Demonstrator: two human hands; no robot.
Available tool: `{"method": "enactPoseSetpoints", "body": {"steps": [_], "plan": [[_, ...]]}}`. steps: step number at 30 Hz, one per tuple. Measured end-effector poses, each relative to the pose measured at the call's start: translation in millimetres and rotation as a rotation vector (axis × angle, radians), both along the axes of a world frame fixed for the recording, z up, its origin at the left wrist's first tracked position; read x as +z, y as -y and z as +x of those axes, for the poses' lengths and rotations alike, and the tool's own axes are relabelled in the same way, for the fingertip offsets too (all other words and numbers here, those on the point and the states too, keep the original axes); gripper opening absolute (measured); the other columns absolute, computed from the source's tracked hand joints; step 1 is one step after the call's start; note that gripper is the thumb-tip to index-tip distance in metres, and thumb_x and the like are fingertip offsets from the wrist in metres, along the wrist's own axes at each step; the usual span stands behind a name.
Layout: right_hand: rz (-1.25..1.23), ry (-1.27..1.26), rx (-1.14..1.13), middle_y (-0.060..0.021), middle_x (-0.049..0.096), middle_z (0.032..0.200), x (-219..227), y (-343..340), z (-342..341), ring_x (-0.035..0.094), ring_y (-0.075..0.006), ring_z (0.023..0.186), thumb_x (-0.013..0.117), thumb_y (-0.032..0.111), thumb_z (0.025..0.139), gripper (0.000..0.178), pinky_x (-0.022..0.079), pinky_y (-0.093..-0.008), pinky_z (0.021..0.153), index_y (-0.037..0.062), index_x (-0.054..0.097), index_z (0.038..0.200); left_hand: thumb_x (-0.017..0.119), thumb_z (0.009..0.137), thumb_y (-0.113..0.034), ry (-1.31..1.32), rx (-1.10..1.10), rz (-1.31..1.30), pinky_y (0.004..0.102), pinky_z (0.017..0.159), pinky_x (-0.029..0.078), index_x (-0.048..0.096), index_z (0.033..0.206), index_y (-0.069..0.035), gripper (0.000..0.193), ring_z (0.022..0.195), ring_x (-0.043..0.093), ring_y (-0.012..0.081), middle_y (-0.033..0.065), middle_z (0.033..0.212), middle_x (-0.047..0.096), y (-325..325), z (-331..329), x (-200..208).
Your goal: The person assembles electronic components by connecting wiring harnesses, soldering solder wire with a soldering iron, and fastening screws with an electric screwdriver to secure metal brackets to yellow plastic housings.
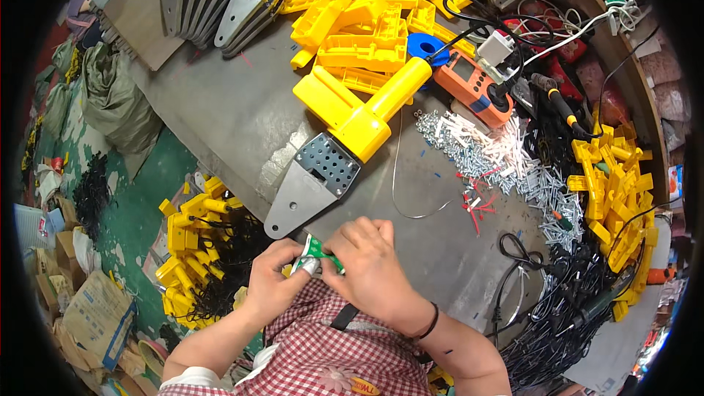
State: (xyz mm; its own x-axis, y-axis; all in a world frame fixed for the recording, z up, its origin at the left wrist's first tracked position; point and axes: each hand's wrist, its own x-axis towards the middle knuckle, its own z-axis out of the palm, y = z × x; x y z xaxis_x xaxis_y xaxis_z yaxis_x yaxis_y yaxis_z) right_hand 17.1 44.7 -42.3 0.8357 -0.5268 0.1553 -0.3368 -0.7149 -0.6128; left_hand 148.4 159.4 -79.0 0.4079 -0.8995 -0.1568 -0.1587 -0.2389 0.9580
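Close to my body at the table's front edge, my left hand (277, 279) and my right hand (369, 262) are together. Both pinch a small green-and-white packet (315, 248), partly covered by fingers. Something silvery sits at my left thumb; I cannot tell whether it covers the thumb or belongs to the packet. Just beyond my hands lies a yellow plastic-handled tool (359, 123) with a long grey metal plate (301, 196), perforated at its wide end and narrowing toward me. Neither hand touches this tool.
Yellow housings (363, 48) pile up at the back, beside grey metal plates (246, 11). To the right are an orange meter (473, 84), loose screws (513, 169), a soldering iron (561, 106) and black cables (528, 337). More yellow handles (183, 264) hang low at left.
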Motion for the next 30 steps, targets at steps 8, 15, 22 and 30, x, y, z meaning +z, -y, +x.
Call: {"method": "enactPoseSetpoints", "body": {"steps": [8, 15, 22, 30], "plan": [[0.025, -0.03, 0.062, -0.0058, 0.054, 0.08, 0.3, 10.4, 0.4, 0.051, -0.0221, 0.083, 0.065, 0.01, 0.068, 0.012, 0.034, -0.0338, 0.076, 0.0059, 0.057, 0.076, 0.064, 0.069, -0.006, 0.185, -0.078, 0.004, 0.031, 0.068, 0.045, 0.061, 0.087, -0.001, 0.019, 0.074, 0.058, 0.0251, 0.0114, 0.081, 0.059, 5.9, 3.3, 1.0], [-0.147, 0.312, -0.163, -0.0124, 0.053, 0.077, 20.3, 91.9, 23.5, 0.051, -0.0308, 0.077, 0.062, 0.007, 0.069, 0.009, 0.041, -0.0423, 0.067, 0.0027, 0.055, 0.072, 0.072, 0.067, -0.017, 0.739, -0.233, -0.216, 0.0335, 0.052, 0.047, 0.062, 0.084, -0.005, 0.023, 0.055, 0.058, 0.0265, 0.0102, 0.068, 0.058, 11.7, 38.1, 43.6], [-0.389, 0.026, 0.064, -0.0035, 0.061, 0.081, 39.0, 163.8, 55.9, 0.052, -0.0208, 0.091, 0.062, 0.011, 0.068, 0.006, 0.032, -0.0395, 0.079, 0.0107, 0.067, 0.07, 0.073, 0.058, -0.014, 0.975, -0.392, -0.152, 0.0378, 0.062, 0.046, 0.055, 0.076, -0.006, 0.027, 0.075, 0.053, 0.0302, 0.0092, 0.08, 0.052, 73.0, 39.7, 61.1], [-0.296, 0.237, -0.629, -0.0132, 0.06, 0.078, 42.4, 224.5, -48.1, 0.059, -0.0289, 0.072, 0.059, 0.011, 0.08, 0.015, 0.046, -0.0332, 0.066, -0.002, 0.058, 0.088, 0.069, 0.065, -0.003, 1.034, -0.391, -0.231, 0.0436, 0.085, 0.044, 0.039, 0.127, -0.007, 0.068, 0.103, 0.05, 0.0399, 0.0191, 0.122, 0.043, 191.0, 5.7, 105.4]]}}
